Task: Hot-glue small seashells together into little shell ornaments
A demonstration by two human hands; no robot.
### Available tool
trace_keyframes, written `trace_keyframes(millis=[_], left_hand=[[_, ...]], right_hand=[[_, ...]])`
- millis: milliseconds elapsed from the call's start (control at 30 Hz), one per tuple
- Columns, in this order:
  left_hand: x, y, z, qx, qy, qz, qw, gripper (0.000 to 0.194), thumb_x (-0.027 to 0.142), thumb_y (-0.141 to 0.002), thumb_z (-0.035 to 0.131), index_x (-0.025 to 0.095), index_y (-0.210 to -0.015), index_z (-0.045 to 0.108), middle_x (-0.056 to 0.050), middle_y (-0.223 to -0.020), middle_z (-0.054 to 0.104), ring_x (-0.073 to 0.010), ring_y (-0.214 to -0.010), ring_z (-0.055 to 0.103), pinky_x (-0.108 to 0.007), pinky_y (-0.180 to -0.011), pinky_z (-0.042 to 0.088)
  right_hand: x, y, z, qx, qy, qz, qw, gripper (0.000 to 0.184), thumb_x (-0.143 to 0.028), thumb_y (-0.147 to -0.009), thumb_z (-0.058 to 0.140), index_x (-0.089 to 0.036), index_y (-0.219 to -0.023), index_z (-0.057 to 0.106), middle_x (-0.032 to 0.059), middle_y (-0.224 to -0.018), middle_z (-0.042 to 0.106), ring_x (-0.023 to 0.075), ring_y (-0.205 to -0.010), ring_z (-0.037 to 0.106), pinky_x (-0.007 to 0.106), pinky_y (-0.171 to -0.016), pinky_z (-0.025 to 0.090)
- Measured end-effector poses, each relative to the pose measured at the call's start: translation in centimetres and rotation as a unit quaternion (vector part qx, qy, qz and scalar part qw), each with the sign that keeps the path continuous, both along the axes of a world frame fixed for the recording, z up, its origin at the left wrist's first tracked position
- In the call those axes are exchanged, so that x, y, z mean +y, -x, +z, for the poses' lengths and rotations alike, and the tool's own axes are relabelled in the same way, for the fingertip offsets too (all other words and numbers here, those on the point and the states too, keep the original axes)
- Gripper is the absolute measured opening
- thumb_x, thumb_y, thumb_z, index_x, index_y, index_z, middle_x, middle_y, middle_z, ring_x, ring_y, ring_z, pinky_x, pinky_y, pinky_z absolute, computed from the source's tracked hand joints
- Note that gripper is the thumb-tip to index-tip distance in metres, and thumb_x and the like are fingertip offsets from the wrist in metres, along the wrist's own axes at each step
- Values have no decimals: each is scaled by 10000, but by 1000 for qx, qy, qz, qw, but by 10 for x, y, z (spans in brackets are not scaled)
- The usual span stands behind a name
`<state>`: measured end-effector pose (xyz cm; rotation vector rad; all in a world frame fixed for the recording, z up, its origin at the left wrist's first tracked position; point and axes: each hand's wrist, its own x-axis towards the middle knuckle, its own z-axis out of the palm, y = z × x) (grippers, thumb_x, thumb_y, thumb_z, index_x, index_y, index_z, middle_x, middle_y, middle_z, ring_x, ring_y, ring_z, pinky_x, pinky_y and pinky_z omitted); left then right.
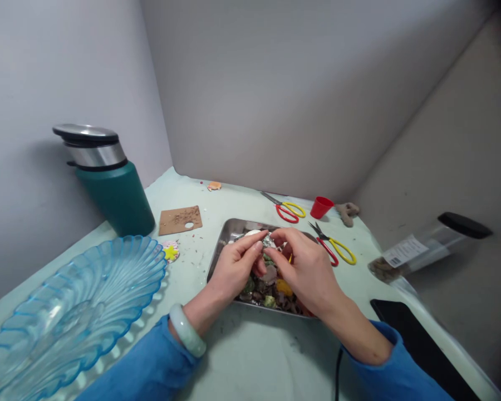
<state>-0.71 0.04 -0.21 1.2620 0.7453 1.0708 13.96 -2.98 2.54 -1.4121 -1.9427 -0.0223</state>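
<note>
Sleeves [146,359] — silvery piece [269,241] between left grip [232,266] and right grip [308,267]

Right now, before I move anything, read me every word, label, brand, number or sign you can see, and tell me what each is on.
Readable text: none.
White label on the clear container at the right: a barcode and faint print, too small and blurred to read.
I see no lettering on the teal bottle or red cup.
</note>
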Motion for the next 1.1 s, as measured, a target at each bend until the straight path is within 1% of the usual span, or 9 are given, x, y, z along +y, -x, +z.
trace_keyframes(millis=[100,233,333,433,533,733,800,933,1100], left_hand=[[-1,-1,2,-8,4,9,1000,423,319,-835,566,122,-1210,573,24,-545,572,-111,-507,527,-243,-556,460],[-3,-2,6,-14,-2,40,999,307,312,-777,641,153,-1032,576,4,-712,610,-95,-526,540,-225,-517,449],[-4,-2,7,2,-12,68,998,226,293,-771,647,165,-936,561,29,-623,569,-97,-523,540,-208,-507,426],[-4,-2,6,14,-22,71,997,194,298,-773,641,170,-896,562,47,-536,525,-100,-493,517,-206,-485,395],[-3,-2,5,26,-21,74,997,208,296,-763,649,165,-907,575,45,-529,527,-101,-487,508,-206,-476,380],[-3,-1,7,18,-24,73,997,228,282,-773,639,141,-952,627,27,-549,551,-109,-515,527,-218,-513,421],[-4,-1,8,7,-38,73,997,210,274,-772,642,143,-936,646,4,-648,597,-98,-518,533,-219,-516,438],[-5,0,7,1,-98,89,991,182,275,-785,631,150,-910,675,-60,-972,630,-63,-521,531,-218,-513,463],[-5,1,4,2,-132,100,986,183,284,-808,617,161,-916,698,-84,-1063,630,-65,-539,536,-226,-530,486]], right_hand=[[0,1,-1,-8,-10,0,1000,110,-196,-852,567,-188,-962,571,40,-889,648,170,-728,602,279,-612,421],[0,1,-3,-11,-5,-7,1000,122,-180,-845,562,-187,-967,568,49,-935,652,174,-730,606,286,-611,430],[0,1,-3,1,-5,-6,1000,120,-169,-840,559,-191,-959,562,46,-928,650,174,-729,606,286,-614,437],[1,2,-3,16,-1,-3,1000,125,-159,-827,565,-192,-947,559,42,-909,650,174,-719,601,285,-618,439],[2,3,-2,30,13,-7,999,119,-166,-819,580,-192,-933,561,32,-875,650,167,-692,592,282,-610,434],[2,3,-3,56,31,-13,998,88,-192,-830,596,-196,-915,570,10,-824,650,153,-664,583,271,-587,417],[1,3,-3,75,28,-10,997,76,-191,-830,597,-196,-900,569,5,-788,644,144,-629,573,265,-569,415],[0,4,-2,121,27,6,992,42,-207,-837,591,-197,-870,567,6,-750,642,141,-608,578,257,-552,427],[0,4,0,160,47,15,986,39,-223,-828,603,-197,-845,581,-5,-686,629,139,-575,567,252,-520,425]])
